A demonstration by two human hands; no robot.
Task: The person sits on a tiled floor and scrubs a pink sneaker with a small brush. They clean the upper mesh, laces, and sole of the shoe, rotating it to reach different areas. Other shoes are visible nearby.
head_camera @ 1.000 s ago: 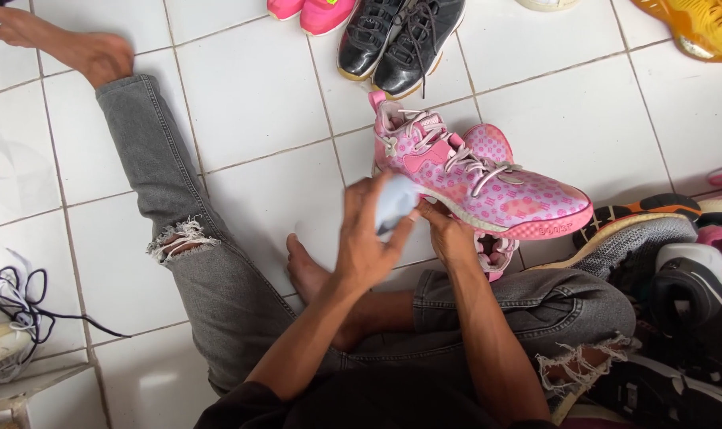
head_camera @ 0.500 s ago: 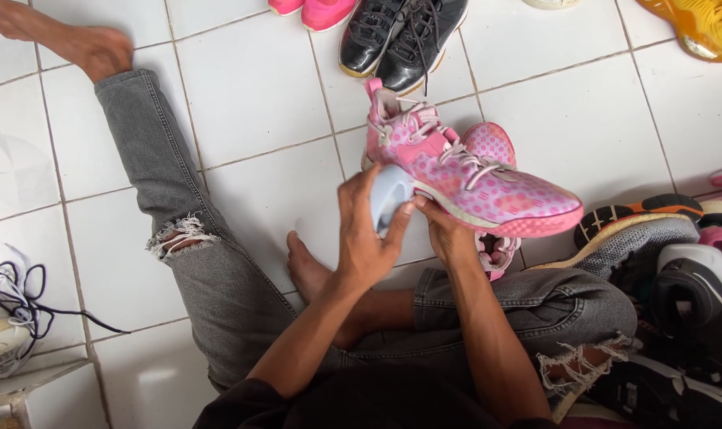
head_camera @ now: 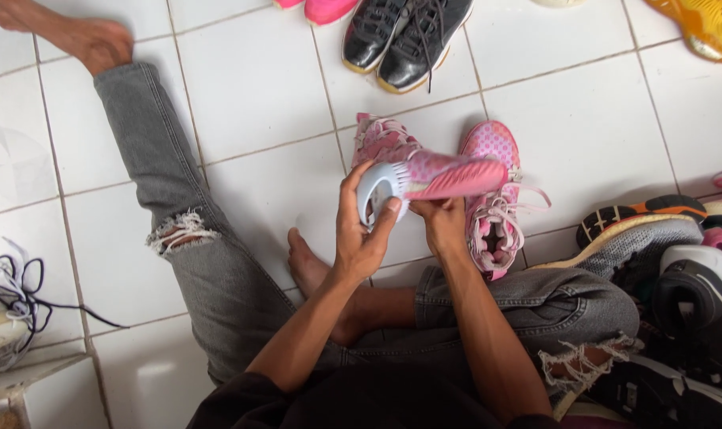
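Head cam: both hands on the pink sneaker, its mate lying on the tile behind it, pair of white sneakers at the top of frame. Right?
Not quite. The pair at the top of the head view is black sneakers, not white. The rest holds: the left hand and right hand hold the pink sneaker, and its mate lies on the tile floor behind it.

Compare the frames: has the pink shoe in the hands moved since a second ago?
Yes. The held pink shoe has turned, its pale sole now toward the camera, and its toe no longer reaches toward the grey shoe at right.
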